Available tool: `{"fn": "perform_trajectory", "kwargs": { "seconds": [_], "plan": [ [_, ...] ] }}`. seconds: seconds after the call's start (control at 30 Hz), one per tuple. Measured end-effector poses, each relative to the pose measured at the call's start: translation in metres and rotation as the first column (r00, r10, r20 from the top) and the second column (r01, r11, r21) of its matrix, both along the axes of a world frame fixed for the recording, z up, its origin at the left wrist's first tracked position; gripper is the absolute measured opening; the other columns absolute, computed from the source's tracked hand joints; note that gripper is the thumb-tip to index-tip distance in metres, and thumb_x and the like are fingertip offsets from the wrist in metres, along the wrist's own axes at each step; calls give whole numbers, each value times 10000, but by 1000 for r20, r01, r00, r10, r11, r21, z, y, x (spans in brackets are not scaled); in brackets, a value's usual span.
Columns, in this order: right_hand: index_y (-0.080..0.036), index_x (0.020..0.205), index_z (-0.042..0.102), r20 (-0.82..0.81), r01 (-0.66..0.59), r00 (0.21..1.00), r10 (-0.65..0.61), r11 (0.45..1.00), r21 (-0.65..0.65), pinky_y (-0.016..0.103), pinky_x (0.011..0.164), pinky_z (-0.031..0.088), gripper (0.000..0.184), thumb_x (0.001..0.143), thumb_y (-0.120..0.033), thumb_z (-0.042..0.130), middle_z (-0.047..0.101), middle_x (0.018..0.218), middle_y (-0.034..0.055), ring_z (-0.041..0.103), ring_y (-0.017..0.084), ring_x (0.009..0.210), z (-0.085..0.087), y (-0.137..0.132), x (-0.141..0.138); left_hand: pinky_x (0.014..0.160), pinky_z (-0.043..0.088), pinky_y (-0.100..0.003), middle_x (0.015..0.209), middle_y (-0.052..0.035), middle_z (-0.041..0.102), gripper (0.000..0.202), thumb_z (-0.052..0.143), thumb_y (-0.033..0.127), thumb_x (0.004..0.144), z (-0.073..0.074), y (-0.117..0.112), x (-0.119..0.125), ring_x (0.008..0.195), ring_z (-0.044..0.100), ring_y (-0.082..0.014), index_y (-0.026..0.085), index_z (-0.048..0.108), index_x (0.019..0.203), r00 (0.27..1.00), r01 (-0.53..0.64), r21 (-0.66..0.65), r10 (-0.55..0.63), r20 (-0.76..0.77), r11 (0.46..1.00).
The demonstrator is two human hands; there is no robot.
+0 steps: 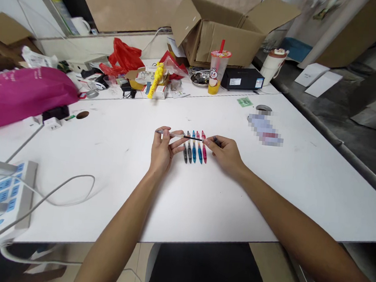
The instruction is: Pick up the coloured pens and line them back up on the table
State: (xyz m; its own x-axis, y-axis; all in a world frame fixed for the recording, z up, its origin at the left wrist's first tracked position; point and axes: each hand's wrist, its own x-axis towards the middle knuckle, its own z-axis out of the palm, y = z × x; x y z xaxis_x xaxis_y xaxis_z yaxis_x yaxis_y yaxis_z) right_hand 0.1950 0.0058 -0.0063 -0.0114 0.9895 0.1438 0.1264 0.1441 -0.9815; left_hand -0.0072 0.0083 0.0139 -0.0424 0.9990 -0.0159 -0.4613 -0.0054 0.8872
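Observation:
Several pens (195, 149) lie side by side on the white table (202, 195), some black, some blue, some pink. Just above them I hold a pen (183, 136) sideways between both hands. My left hand (163, 149) pinches its clear barrel end with fingers closed. My right hand (225, 152) pinches the dark end, apparently a cap or grip, with fingers curled. The thin refill shows between the two hands.
A power strip (3, 194) with a white cable (66, 191) lies at the left front. A pink bag (19, 93) is at the far left. A drink cup (216, 72), a black box (242, 78) and an open cardboard box (225, 29) stand at the back.

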Motion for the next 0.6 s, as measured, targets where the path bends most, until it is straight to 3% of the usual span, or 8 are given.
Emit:
{"fn": "perform_trajectory", "kwargs": {
  "seconds": [0.23, 0.6],
  "plan": [
    [-177, 833, 745, 18, 63, 998, -64, 997, 42, 292, 590, 337, 366, 819, -543, 759, 492, 662, -23, 402, 126, 632, -3, 2, 2, 589, 594, -214, 1076, -78, 780, 227, 569, 438, 1016, 1, 1, 0, 944, 789, -219, 244, 497, 1109, 999, -32, -29, 31, -16, 999],
    [-193, 868, 783, 13, 99, 995, -99, 995, 25, 294, 582, 295, 277, 819, -466, 777, 424, 636, -39, 335, 116, 614, -1, 3, 5, 593, 554, -205, 1134, -122, 771, 222, 537, 401, 1037, -1, 7, -13, 949, 772, -187, 197, 555, 1123, 969, -247, -98, 245, -34, 964]
  ]
}}
